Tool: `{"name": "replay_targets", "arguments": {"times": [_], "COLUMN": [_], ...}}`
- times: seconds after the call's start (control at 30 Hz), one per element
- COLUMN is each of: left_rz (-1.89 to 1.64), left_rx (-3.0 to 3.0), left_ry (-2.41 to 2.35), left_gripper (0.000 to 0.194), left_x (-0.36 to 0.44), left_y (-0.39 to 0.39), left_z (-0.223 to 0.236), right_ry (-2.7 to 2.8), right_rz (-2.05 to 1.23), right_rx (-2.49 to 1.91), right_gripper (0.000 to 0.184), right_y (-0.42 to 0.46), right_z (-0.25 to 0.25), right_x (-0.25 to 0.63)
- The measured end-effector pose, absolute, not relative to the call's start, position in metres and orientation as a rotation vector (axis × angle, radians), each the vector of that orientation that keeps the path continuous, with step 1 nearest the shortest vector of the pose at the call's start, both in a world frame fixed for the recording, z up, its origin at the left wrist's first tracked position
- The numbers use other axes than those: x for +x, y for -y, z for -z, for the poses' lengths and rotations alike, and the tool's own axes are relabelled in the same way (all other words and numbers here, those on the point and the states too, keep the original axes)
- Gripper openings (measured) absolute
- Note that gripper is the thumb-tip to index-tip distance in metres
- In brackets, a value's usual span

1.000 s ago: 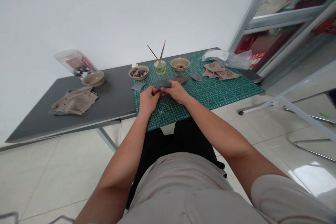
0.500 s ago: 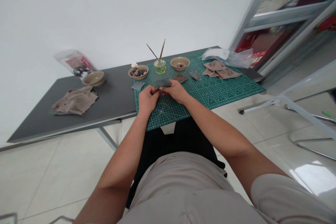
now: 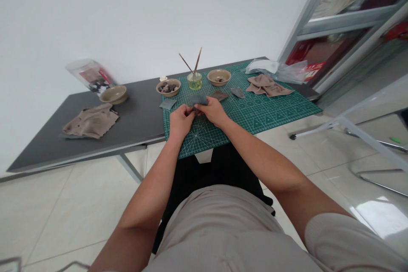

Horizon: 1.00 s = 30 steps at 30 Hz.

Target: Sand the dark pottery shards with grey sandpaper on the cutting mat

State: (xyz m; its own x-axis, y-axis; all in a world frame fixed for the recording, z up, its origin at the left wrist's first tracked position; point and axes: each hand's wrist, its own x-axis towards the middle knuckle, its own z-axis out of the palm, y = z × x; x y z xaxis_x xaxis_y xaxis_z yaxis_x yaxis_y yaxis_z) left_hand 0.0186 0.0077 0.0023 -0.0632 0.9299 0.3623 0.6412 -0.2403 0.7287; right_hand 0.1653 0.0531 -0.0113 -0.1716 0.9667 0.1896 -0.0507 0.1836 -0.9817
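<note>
Above the green cutting mat (image 3: 270,108), my two hands meet with fingertips close together. My right hand (image 3: 214,112) is closed on a dark grey piece of sandpaper (image 3: 198,99), thumb on top. My left hand (image 3: 180,123) is closed in a pinch beside it, on something small and dark that the fingers mostly hide. Around them lie a lighter grey sheet (image 3: 167,104), a brown sheet (image 3: 219,95) and a worn grey sheet (image 3: 237,92). Beyond is a bowl of small dark and pale pieces (image 3: 168,89).
A glass jar (image 3: 194,81) of yellowish liquid holds two thin sticks. Behind the mat stands a bowl (image 3: 219,77) with a few bits. Cloths (image 3: 268,85) and a plastic bag (image 3: 290,71) lie right. On the left are another bowl (image 3: 113,94), a brown cloth (image 3: 91,122) and a clear container (image 3: 87,74).
Hardly anything differs. My hands stay together around the sandpaper, with only a slight shift of the fingers and of the view.
</note>
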Motion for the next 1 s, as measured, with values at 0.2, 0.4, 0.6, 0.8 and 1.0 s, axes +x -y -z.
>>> {"name": "replay_targets", "arguments": {"times": [0.2, 0.4, 0.6, 0.8, 1.0], "left_rz": [-1.213, -1.249, -1.235, -1.211, -1.179], "left_rx": [1.867, 1.766, 1.796, 1.825, 1.868], "left_ry": [-1.688, -1.76, -1.721, -1.714, -1.711], "left_gripper": [0.018, 0.017, 0.016, 0.013, 0.017], "left_x": [0.021, 0.023, 0.021, 0.017, 0.018], "left_y": [-0.007, -0.006, -0.007, -0.008, -0.008], "left_z": [-0.003, -0.007, -0.007, -0.004, -0.006], "right_ry": [1.309, 1.258, 1.287, 1.291, 1.308], "right_rz": [-1.215, -1.357, -1.403, -1.436, -1.315], "right_rx": [-0.941, -0.875, -0.883, -0.938, -1.005], "right_gripper": [0.019, 0.031, 0.034, 0.026, 0.024], "right_y": [-0.051, -0.05, -0.049, -0.049, -0.05], "right_z": [0.008, 0.005, 0.001, -0.002, 0.002], "right_x": [0.164, 0.167, 0.168, 0.166, 0.165]}}
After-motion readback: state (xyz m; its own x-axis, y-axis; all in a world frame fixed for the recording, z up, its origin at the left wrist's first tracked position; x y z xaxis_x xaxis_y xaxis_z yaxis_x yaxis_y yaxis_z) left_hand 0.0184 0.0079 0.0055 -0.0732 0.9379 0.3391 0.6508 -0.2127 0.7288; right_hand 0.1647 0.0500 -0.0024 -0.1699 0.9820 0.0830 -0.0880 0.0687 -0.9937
